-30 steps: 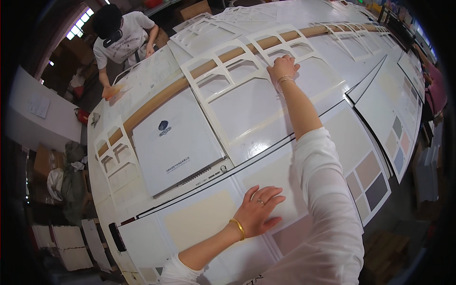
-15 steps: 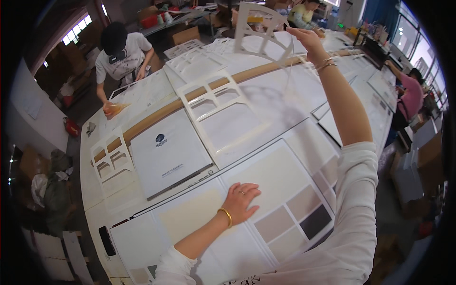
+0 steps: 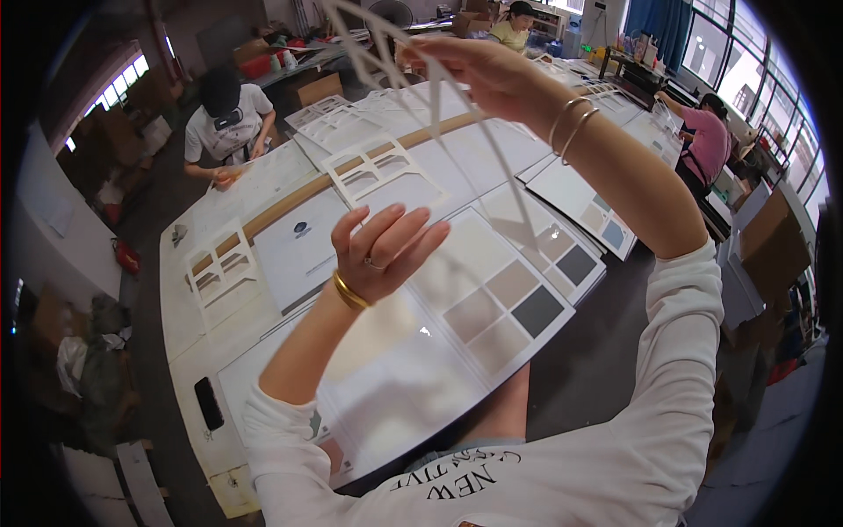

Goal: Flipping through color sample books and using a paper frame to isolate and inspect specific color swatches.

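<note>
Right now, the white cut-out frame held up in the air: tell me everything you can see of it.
The white cut-out frame is a thin, flat sheet, apparently card, with large openings that leave only narrow strips. It is lifted well above the table and tilted, its strips running down toward the glossy swatch board. The right hand pinches it near the top. The left hand is raised below with fingers spread, apparently not touching it. The frame's upper part runs out of view.
</note>
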Demonstrator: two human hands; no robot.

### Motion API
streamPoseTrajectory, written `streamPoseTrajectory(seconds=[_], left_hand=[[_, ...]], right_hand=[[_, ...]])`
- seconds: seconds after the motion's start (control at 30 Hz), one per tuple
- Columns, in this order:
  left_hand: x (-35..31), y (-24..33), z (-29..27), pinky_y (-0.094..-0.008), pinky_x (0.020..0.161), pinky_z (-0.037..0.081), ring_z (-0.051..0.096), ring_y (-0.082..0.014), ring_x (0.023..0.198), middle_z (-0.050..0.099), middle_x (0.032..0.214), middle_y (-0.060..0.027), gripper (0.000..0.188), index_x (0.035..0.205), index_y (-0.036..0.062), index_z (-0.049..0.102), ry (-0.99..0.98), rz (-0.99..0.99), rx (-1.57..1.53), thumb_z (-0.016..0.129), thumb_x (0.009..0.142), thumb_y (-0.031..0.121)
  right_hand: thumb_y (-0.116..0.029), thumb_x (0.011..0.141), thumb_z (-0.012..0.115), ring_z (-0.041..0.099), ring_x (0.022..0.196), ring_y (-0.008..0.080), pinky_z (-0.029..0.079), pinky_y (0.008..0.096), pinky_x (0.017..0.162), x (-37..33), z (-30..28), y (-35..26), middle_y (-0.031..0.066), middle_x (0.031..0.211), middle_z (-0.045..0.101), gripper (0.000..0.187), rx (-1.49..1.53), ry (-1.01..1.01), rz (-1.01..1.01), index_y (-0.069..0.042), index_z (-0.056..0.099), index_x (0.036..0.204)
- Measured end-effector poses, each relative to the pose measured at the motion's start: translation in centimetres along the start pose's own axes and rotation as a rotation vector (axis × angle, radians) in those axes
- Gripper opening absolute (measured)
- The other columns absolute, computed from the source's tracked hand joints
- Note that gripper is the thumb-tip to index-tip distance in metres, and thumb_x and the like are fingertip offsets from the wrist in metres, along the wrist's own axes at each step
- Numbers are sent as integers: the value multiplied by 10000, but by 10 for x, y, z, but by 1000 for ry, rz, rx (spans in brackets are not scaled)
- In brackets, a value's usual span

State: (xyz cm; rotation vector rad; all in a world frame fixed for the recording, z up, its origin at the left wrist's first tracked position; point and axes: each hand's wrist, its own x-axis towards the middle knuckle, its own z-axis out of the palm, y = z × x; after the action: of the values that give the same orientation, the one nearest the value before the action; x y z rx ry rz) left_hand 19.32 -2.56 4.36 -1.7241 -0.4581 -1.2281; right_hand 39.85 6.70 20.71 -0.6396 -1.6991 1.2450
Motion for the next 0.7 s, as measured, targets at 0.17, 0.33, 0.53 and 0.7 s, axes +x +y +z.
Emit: streamPoseTrajectory(seconds=[0.17, 0.33, 0.53, 0.7], left_hand=[[66, -18, -49, -359, 991, 327, 548, -56, 1112, 602, 1174, 146, 211, 1079, 416, 695, 136, 208, 166, 722, 874, 377], [88, -23, -86, -346, 935, 289, 582, -29, 1032, 628, 1048, 182, 177, 1012, 394, 737, 144, 262, 195, 744, 845, 334], [105, -38, -111, -352, 958, 347, 636, -89, 939, 610, 920, 106, 385, 1079, 318, 744, -68, 188, 158, 870, 718, 277], [131, -91, -107, -354, 769, 515, 652, -210, 793, 668, 910, -24, 423, 1182, 151, 710, -308, 0, 51, 818, 774, 181]], right_hand=[[-426, 857, 766, 525, 1084, 155, 207, 432, 1062, -22, 95, -16, -39, 1101, 718, 325, 65, -60, 78, -170, 785, 1057], [-508, 830, 767, 503, 1182, 184, 151, 466, 1116, -32, 131, -24, 12, 1216, 676, 456, 43, -138, 84, -144, 777, 1105], [-768, 854, 566, 566, 1150, 179, 296, 450, 1049, -28, 119, -35, 71, 1178, 676, 776, -299, -137, 173, -67, 710, 1154], [-459, 1046, 491, 564, 1157, 205, 438, 364, 1018, -31, 42, -56, 96, 1177, 632, 467, 27, 60, 138, -53, 599, 1249]])
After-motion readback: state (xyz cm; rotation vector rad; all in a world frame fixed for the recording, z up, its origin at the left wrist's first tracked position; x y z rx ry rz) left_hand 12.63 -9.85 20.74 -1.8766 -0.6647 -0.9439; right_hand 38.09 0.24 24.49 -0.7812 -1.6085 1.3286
